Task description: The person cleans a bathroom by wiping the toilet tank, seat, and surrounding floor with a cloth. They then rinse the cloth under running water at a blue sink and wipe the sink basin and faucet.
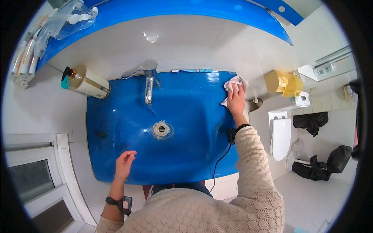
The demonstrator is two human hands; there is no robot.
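Note:
My right hand presses a crumpled white and pinkish cloth onto the far right corner of the blue washbasin. The fingers bend over the cloth, and a dark strap with a black cable circles that wrist. Over the basin's near left part hovers my left hand, fingers curled loosely together, with nothing visible in them. A chrome faucet stands at the back of the basin, above the round drain. Along the back edge lies a blue and white toothbrush.
A large pump bottle occupies the basin's far left corner. Overhead runs a blue shelf with a clear bag and tubes at its left. To the right are a yellow tissue pack, a white toilet and black bags.

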